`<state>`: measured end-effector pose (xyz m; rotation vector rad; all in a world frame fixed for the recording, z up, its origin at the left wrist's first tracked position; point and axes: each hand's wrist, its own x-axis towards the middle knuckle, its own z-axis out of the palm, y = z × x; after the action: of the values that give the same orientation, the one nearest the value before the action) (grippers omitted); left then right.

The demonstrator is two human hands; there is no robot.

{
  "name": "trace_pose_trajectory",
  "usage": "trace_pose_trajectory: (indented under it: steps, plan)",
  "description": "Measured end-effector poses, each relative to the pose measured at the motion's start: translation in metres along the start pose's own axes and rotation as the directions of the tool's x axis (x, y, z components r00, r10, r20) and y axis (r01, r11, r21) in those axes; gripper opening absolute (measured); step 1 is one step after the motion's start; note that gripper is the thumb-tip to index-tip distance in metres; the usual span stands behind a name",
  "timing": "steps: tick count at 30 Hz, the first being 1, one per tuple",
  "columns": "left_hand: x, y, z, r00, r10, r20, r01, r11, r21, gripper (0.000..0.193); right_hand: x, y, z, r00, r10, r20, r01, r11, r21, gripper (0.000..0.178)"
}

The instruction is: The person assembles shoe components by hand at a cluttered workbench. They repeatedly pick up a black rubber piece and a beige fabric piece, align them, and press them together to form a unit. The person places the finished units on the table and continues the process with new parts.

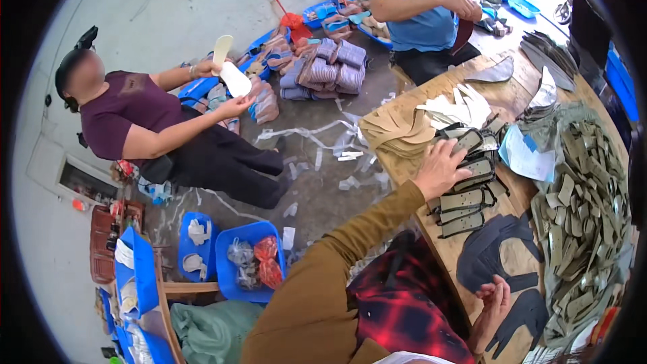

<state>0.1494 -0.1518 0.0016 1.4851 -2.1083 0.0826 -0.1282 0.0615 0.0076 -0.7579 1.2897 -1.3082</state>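
My left hand (pixel 439 170) reaches over the wooden table with its fingers spread. Its fingertips lie on or just above rows of black-edged, olive-grey shoe pieces (pixel 461 210); whether they touch cannot be told. My right hand (pixel 495 302) is near the table's front edge, fingers loosely bent and apart, with nothing visible in it. Close to it are dark, U-shaped cut pieces (pixel 490 246), one group above and another beside the hand. Beyond the left hand sit tan cut pieces (pixel 397 129) and white ones (pixel 461 106).
A large heap of olive strips (pixel 583 209) fills the table's right side, near a paper sheet (pixel 528 155). One person (pixel 141 118) stands left holding white sole-shaped pieces; another (pixel 418 13) is beyond the table. Blue bins (pixel 232 290) and striped bundles (pixel 330 71) stand on the floor.
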Motion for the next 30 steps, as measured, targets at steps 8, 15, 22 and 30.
trace_pose_trajectory:
  steps: [8, 15, 22, 30]
  plan:
    - [0.023, 0.003, 0.022, 0.951, 0.300, -0.077, -0.302, 0.953, -0.005, 0.023, -0.001, -0.017, -0.020, 0.940, -0.094, -0.328, 0.038, 0.984, -0.174, 0.022]
    - [-0.020, 0.070, 0.009, 0.980, 0.043, -0.193, -0.134, 0.862, -0.489, 0.023, -0.014, -0.012, -0.131, 0.681, -0.429, -0.593, 0.071, 0.845, -0.530, 0.015]
    - [-0.086, 0.155, 0.011, 0.825, 0.497, 0.268, -0.162, 0.663, -0.731, 0.028, -0.022, 0.001, -0.114, 0.653, -0.648, -0.391, -0.243, 0.310, -0.919, 0.018]
    - [-0.058, 0.248, 0.031, 0.703, 0.705, 0.092, -0.318, 0.427, -0.846, 0.035, -0.018, -0.002, -0.162, 0.580, -0.593, -0.558, -0.200, 0.561, -0.804, 0.018]
